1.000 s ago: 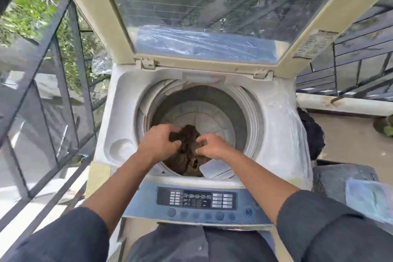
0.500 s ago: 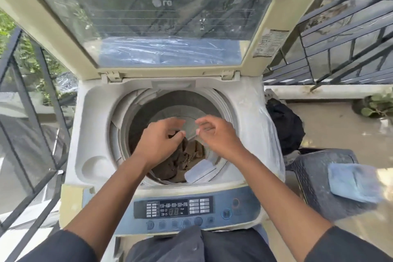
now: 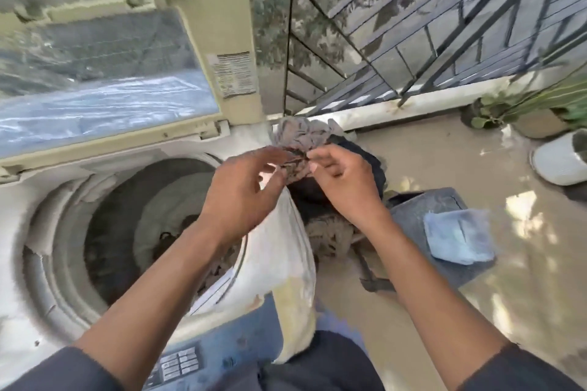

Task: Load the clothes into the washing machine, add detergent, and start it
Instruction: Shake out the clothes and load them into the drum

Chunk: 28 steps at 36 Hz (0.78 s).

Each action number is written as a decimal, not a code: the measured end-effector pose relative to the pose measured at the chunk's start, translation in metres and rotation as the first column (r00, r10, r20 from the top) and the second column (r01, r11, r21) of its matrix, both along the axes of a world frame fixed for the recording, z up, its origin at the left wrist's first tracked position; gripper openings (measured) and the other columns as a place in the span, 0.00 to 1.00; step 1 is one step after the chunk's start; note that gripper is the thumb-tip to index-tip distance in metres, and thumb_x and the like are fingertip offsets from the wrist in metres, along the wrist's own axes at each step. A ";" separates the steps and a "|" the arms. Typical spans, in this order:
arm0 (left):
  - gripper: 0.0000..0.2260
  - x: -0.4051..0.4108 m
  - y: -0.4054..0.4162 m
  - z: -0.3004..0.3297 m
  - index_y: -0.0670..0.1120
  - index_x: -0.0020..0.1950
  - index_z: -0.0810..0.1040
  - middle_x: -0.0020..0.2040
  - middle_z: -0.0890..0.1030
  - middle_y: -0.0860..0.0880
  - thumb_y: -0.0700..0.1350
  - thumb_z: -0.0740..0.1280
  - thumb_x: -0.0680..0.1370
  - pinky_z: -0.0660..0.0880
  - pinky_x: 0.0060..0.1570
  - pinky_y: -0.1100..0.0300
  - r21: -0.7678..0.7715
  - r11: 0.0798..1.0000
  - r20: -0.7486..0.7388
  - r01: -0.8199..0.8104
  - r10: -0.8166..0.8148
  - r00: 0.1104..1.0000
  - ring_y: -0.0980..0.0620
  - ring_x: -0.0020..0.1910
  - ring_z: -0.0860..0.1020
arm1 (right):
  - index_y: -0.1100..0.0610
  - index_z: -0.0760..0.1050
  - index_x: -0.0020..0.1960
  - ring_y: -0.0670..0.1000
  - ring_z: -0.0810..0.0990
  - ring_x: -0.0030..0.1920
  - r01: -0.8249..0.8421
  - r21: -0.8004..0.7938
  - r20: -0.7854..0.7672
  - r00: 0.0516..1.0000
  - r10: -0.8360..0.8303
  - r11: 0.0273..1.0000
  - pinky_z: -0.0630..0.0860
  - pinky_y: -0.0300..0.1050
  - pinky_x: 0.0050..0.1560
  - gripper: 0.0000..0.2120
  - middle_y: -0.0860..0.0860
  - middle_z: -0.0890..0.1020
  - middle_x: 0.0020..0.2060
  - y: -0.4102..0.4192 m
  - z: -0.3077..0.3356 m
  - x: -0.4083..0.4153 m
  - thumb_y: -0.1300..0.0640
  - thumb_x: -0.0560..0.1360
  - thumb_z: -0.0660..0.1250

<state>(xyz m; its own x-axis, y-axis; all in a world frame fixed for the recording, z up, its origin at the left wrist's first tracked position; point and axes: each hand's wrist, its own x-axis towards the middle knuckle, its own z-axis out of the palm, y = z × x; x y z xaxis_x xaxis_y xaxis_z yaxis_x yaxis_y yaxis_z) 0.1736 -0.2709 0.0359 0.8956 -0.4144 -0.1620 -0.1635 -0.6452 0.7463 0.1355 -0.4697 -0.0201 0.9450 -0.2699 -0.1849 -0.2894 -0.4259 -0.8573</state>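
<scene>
Clearly the loading step is in hand: a crumpled grey cloth is being held up beside the washing machine, over its right rim and not yet over the drum. Both hands are pinching it, the left hand on its lower left edge and the right hand on its lower right, fingers curled onto the fabric. Some dark clothes are already lying in the drum, and the lid is standing open behind. To the right, a dark basket is sitting on the floor with a blue cloth on it. Next, I judge, the cloth needs swinging left over the opening and dropping; detergent and starting are still waiting
</scene>
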 end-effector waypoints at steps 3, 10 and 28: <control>0.15 0.006 -0.038 -0.006 0.51 0.67 0.85 0.61 0.87 0.54 0.45 0.67 0.82 0.81 0.59 0.49 0.090 0.992 0.026 0.086 -0.088 0.996 0.51 0.58 0.85 | 0.43 0.83 0.54 0.35 0.83 0.43 0.015 -0.073 -0.067 0.998 -0.020 0.997 0.78 0.29 0.46 0.09 0.35 0.84 0.44 -0.037 -0.031 -0.002 0.56 0.77 0.71; 0.20 0.023 -0.117 -0.045 0.53 0.70 0.82 0.66 0.85 0.53 0.53 0.63 0.79 0.80 0.62 0.50 0.273 0.940 -0.096 0.204 -0.185 0.978 0.48 0.65 0.83 | 0.47 0.79 0.65 0.52 0.84 0.55 -0.053 -0.254 -0.281 0.959 -0.022 0.966 0.82 0.54 0.57 0.16 0.48 0.83 0.59 -0.102 -0.115 0.003 0.53 0.78 0.71; 0.18 0.033 -0.187 -0.157 0.49 0.73 0.80 0.69 0.84 0.49 0.48 0.69 0.83 0.77 0.66 0.55 0.436 0.876 -0.349 0.208 -0.048 0.936 0.45 0.67 0.81 | 0.41 0.62 0.79 0.65 0.66 0.73 -0.673 -0.361 -0.687 0.660 0.304 0.645 0.80 0.59 0.58 0.35 0.57 0.48 0.83 -0.163 -0.274 0.019 0.57 0.78 0.73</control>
